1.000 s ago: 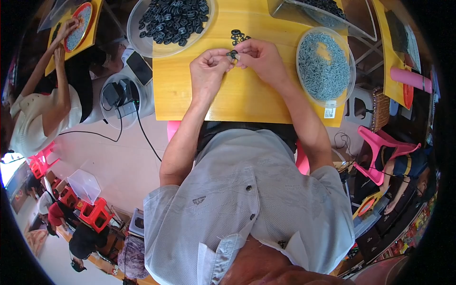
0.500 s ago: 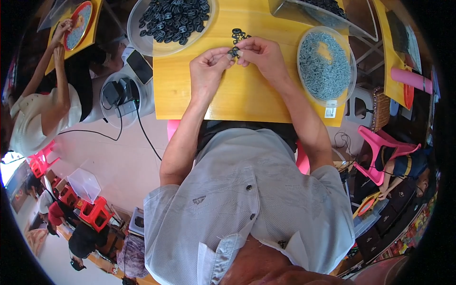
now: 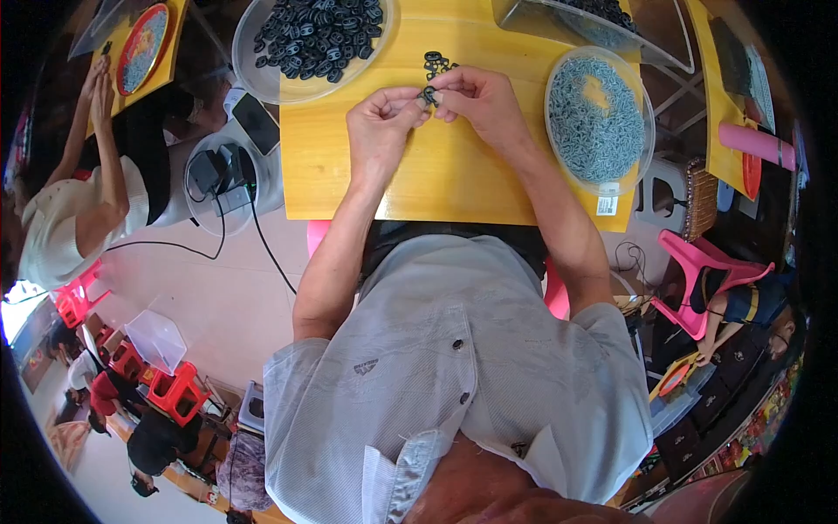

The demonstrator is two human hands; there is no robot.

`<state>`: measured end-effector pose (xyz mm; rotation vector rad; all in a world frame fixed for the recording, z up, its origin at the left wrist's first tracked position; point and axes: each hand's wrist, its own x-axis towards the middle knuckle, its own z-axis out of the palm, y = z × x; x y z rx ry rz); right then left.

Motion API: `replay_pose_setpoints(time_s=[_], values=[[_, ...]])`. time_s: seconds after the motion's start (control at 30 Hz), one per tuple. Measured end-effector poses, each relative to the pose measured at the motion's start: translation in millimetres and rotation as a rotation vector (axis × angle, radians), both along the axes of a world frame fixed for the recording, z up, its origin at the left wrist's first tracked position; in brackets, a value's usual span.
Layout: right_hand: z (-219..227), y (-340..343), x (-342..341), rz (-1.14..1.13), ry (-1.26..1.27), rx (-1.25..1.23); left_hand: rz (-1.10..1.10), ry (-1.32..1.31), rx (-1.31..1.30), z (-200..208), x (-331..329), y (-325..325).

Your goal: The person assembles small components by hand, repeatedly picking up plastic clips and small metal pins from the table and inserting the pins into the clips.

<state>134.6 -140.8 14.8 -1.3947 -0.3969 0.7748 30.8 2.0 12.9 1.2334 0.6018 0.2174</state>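
Note:
Over the yellow table (image 3: 349,188), my left hand (image 3: 378,127) and my right hand (image 3: 489,105) meet fingertip to fingertip. Both are closed in a pinch around one small black plastic part (image 3: 428,95); my fingers cover much of it. Just beyond them lies a little group of similar black pieces (image 3: 434,63), oval with holes. A round clear tub (image 3: 242,74) at the far left carries a heap of black oval pieces (image 3: 319,39). To the right, an oval clear tray (image 3: 649,140) is filled with small silvery screws (image 3: 580,131).
A clear bin (image 3: 559,28) with more black parts sits at the far right. Left of the table, a stool bears a phone (image 3: 257,122) and a tub of black adapters (image 3: 209,170), with cables trailing down. Co-workers sit left and right; a pink stool (image 3: 698,279) stands right.
My hands stay nearly in place, with the black part turned slightly between my fingertips. The co-worker at the left has drawn their hands back from the red tray.

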Motion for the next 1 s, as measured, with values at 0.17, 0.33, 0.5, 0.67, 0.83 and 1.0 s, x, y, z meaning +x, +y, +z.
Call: replay_pose_setpoints(time_s=[0.17, 0.33, 0.5, 0.67, 0.83, 1.0], values=[[-2.6, 1.6, -0.5, -0.001, -0.023, 0.017, 0.008, -0.016, -0.016, 2.2, 0.8, -2.0], [5.1, 0.2, 2.1, 0.009, -0.039, -0.060, -0.081, -0.087, 0.042, -4.3, -1.6, 0.8], [16.9, -4.8, 5.1, 0.137, -0.008, -0.144, -0.240, -0.109, 0.156, -4.5, -9.9, -0.1], [16.3, -7.3, 7.5, 0.177, -0.001, -0.158, -0.315, -0.119, 0.354, -15.8, -10.5, 3.3], [15.4, -8.9, 10.7, 0.208, -0.009, -0.161, -0.316, -0.161, 0.699, 4.0, -7.6, 1.1], [12.8, -9.4, 4.7, 0.156, 0.006, -0.160, -0.291, -0.207, 0.773, 3.9, -8.4, -0.2]])
